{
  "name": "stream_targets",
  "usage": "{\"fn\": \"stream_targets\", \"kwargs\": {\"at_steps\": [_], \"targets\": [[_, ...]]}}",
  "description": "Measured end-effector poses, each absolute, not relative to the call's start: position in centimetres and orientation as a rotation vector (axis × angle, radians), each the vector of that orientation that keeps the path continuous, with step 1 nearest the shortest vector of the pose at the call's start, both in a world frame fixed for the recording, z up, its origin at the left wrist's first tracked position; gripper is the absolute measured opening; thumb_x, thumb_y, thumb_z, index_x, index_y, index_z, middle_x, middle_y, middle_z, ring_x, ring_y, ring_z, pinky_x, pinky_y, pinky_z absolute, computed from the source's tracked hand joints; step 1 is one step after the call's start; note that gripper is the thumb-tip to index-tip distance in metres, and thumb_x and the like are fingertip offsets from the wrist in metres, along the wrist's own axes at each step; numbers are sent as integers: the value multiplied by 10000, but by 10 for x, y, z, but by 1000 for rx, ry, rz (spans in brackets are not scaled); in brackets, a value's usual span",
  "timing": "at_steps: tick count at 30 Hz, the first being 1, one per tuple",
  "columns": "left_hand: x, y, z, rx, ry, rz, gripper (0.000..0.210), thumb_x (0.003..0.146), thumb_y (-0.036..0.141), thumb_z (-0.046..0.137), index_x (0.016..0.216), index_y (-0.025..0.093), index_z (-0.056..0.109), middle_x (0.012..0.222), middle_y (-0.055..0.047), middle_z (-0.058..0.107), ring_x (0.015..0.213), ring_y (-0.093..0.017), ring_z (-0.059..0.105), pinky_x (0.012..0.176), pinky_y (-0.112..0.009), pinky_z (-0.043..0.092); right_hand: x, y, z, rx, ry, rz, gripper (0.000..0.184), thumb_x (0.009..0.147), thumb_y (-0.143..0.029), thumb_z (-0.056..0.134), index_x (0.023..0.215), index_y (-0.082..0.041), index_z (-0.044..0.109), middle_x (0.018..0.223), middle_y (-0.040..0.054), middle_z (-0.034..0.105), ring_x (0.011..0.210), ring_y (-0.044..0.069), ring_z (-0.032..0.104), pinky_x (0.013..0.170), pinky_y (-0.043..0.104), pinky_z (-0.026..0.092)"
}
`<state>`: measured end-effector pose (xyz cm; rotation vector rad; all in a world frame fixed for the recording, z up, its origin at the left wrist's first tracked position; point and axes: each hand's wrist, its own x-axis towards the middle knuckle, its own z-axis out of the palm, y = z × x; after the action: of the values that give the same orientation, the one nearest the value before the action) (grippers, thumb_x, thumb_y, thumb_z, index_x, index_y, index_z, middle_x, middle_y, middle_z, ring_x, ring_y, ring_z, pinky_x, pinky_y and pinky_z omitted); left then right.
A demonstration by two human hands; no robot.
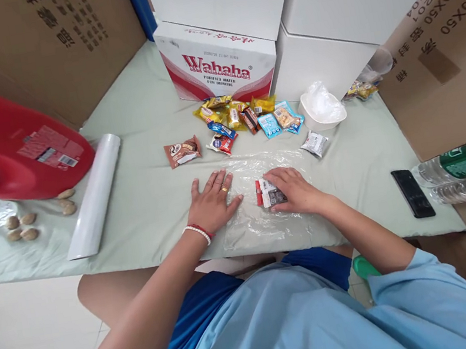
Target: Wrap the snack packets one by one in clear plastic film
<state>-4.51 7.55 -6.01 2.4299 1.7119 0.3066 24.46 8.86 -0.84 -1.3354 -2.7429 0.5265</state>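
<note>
My left hand [212, 203] lies flat with its fingers spread at the left edge of a sheet of clear plastic film [246, 229]. On that film, my right hand [293, 189] curls its fingers over a small red and white snack packet [268, 192] with a dark printed panel. Part of the packet is hidden under the fingers. Beyond the hands, several wrapped snacks are grouped: a brown packet [183, 151], yellow packets [236, 115], blue packets [269, 125] and a red and blue one [221, 143]. A silver-white packet [314, 143] rests by the film's far right.
To the left are a roll of film [96, 194], several walnut-like pieces [21, 227] and a big red jug [8, 140]. A Wahaha carton [222, 69] stands behind. On the right are a white bowl [325, 117], a phone [413, 193] and water bottles [465, 160].
</note>
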Motion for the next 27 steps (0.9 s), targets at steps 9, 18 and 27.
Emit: {"fn": "stream_targets", "kwargs": {"at_steps": [9,18,27], "targets": [[-45,77,-59,2402,1716,286,703,1057,573,370,1674,238,340,1749,-116,315,1616,-335,309,1310,-685,46,255,94,-25,-1250,-2605,536,704,922,-452,758,1539,-206,527,1465,189,566,1381,370,475,1179,541,378],[-51,70,-53,2500,1695,541,733,1023,513,516,1666,203,347,1747,-175,296,1634,-365,263,1314,-676,73,248,89,-37,-1321,-2555,555,760,925,-543,757,1564,-228,492,1510,186,539,1462,381,415,1212,585,314],[-90,42,-43,2610,921,422,579,823,80,485,1352,240,660,1404,-85,720,1398,-233,615,1285,-504,364,295,35,-1,-957,-2297,602,699,1008,-649,595,1567,-251,464,1496,182,551,1414,327,505,1186,547,441]]}}
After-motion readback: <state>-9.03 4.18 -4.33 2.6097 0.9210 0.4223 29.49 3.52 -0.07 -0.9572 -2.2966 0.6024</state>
